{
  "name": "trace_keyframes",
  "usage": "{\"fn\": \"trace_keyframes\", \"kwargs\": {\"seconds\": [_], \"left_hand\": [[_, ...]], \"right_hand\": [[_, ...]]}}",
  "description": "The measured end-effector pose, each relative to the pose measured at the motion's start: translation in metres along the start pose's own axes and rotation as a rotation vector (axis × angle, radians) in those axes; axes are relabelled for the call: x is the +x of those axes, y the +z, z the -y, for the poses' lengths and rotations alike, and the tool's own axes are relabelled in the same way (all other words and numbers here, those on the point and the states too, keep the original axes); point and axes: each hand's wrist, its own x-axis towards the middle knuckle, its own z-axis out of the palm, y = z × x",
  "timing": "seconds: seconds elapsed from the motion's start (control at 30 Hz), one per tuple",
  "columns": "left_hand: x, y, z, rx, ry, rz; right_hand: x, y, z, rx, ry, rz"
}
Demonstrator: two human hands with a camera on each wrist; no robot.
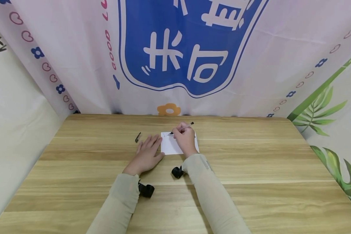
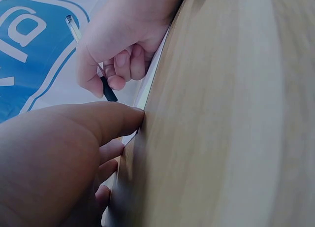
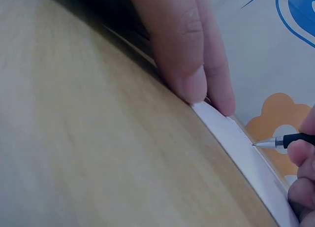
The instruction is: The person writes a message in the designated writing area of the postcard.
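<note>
A white sheet of paper [image 1: 172, 147] lies flat on the table, with small marks near its upper left corner. My right hand [image 1: 185, 138] pinches a pen [image 1: 188, 126] over the sheet, its tip down at those marks. In the right wrist view the pen [image 3: 275, 141] shows a silver cone tip and black grip, the point at the paper's surface. With fingers spread and straight, my left hand [image 1: 147, 152] rests on the table, thumb and fingertips touching the paper's left edge. A dark pen cap [image 1: 138, 137] lies just beyond the left fingers.
The wooden table [image 1: 260, 162] runs back to a printed curtain [image 1: 245, 91] along its far edge. Black wrist cameras [image 1: 146, 190] sit beside both sleeves, close above the tabletop. Another curtain with leaves [image 1: 324, 100] hangs at the right side.
</note>
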Motion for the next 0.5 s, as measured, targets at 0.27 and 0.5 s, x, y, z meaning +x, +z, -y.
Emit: {"fn": "trace_keyframes", "kwargs": {"seconds": [0.27, 0.5], "left_hand": [[-0.0011, -0.0014, -0.0026, -0.012, 0.004, -0.002], [-0.0011, -0.0013, -0.0022, -0.012, 0.002, 0.002]], "right_hand": [[0.0011, -0.0003, -0.0022, 0.016, -0.019, -0.007], [0.0021, 0.0003, -0.0039, 0.026, -0.022, 0.006]]}}
